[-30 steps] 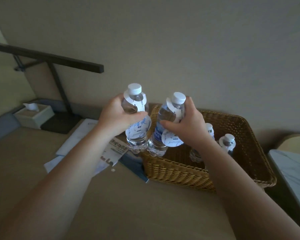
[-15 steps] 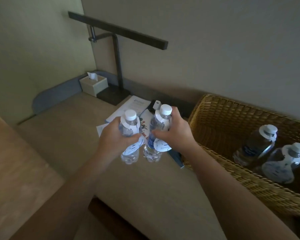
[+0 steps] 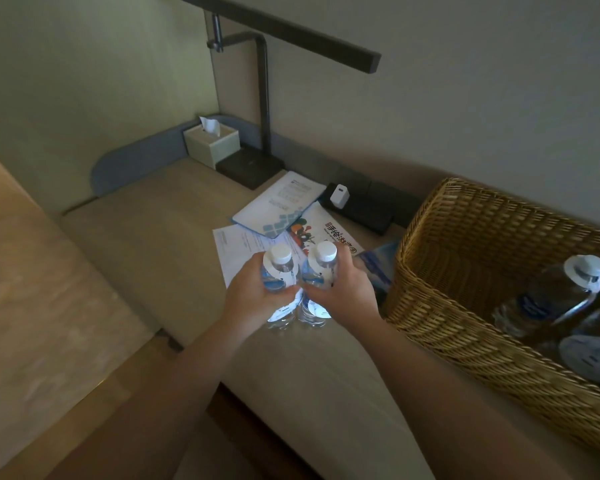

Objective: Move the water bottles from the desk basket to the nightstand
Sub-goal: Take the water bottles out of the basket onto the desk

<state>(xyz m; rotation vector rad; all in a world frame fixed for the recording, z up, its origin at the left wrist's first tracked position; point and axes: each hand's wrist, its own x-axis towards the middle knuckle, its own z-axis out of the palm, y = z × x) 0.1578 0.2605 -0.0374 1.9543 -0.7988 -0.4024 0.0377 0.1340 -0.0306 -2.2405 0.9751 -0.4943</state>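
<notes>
**Two bottles out of the basket, at least two left inside**

The left hand (image 3: pixel 253 296) has its fingers (image 3: pixel 284 295) wrapped around a clear plastic water bottle with a white cap and a round paper neck tag (image 3: pixel 280 271). The right hand (image 3: pixel 347 292) grips a second bottle of the same kind (image 3: pixel 321 271). Both bottles are held upright, side by side and almost touching, in the air above the beige bench (image 3: pixel 146 216) and just in front of a scatter of printed leaflets (image 3: pixel 288 206).

The bottles in hand are clear of the woven wicker basket (image 3: pixel 465 244), which sits on the bench just to the right of the hands. Two more clear, white-capped bottles remain inside it: one leaning (image 3: pixel 551 303) and another (image 3: pixel 593 344) partly cut off at the frame edge. Whether more lie hidden beyond that edge cannot be told.

The nightstand is not in view, so nothing shows as delivered. By my reading, the first pair is lifted and awaiting the carry, roughly the opening stage. Still ahead: setting these two down on the nightstand, then returning for the ones in the basket.
</notes>
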